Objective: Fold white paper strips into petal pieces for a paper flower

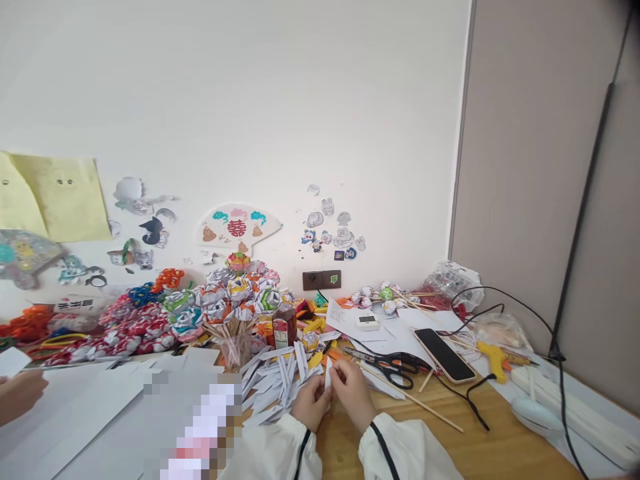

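Note:
My left hand (311,403) and my right hand (354,392) meet low in the middle of the view, both pinched on a small folded white paper piece (329,377) held between the fingertips. Both wrists wear white sleeves with a dark stripe. Just beyond the hands lies a heap of folded white paper strips (277,383) on the wooden table (465,447).
Black scissors (397,365), a phone (443,355), wooden sticks (415,400), a yellow glue gun (494,359) and cables lie to the right. A bunch of paper flowers (235,300) stands in a clear cup behind. Another person's hand (20,393) shows at the left edge.

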Demonstrator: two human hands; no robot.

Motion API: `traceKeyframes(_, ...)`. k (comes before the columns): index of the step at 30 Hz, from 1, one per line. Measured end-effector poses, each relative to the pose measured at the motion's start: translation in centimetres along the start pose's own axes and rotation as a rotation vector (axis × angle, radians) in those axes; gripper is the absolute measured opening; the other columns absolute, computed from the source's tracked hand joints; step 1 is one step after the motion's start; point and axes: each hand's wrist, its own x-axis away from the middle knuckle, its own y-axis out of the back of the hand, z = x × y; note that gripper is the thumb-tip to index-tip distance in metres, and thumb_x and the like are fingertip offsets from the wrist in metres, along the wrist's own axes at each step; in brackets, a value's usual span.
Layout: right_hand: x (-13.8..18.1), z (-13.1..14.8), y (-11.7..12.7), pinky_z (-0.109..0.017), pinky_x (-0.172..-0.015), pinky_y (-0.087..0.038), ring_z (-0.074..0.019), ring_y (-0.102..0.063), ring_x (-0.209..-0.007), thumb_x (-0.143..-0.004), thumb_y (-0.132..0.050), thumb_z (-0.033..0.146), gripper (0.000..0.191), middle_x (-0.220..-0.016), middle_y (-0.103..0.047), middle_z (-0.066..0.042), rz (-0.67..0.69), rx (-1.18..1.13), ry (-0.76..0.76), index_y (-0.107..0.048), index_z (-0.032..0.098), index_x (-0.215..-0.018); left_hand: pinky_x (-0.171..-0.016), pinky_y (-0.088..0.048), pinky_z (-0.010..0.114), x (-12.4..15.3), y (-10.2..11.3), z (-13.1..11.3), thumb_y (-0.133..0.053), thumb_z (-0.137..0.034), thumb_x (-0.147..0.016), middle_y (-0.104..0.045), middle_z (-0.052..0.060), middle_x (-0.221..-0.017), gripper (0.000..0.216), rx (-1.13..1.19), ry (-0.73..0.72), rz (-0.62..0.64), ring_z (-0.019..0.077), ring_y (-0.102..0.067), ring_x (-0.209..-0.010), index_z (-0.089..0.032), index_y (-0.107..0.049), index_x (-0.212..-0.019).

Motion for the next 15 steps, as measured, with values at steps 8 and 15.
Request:
traceKeyframes(8, -0.2, -0.8, -0.3, -0.02, -0.045, -0.027, -0.0099, -0.038, -0.046, -0.078, -0.038, 0.027, 0.027, -0.047, -0.037, 0.006, -0.018, -0.039, -0.026, -0.04, 0.018, -0.052, -0.086, -0.038, 0.034, 0.5, 0.2, -0.9, -0.033, -0.03, -0.078, -0.063, 0.007, -0.093, 0.031, -0.13, -0.099, 0.094, 0.0198, -0.052, -0.097, -0.02, -0.055, -0.098)
traceKeyframes(15, -0.4, -1.4, -0.5, -0.02, -0.045, -0.025, -0.0095, -0.037, -0.046, -0.075, -0.037, 0.021, 0.027, -0.046, -0.034, 0.006, -0.045, -0.009, -0.029, -0.038, 0.018, -0.049, -0.075, -0.045, 0.033, 0.5, 0.3, -0.9, -0.032, -0.03, -0.078, -0.065, 0.006, -0.081, 0.03, -0.211, -0.117, 0.106, 0.0188, -0.058, -0.083, -0.02, -0.058, -0.091)
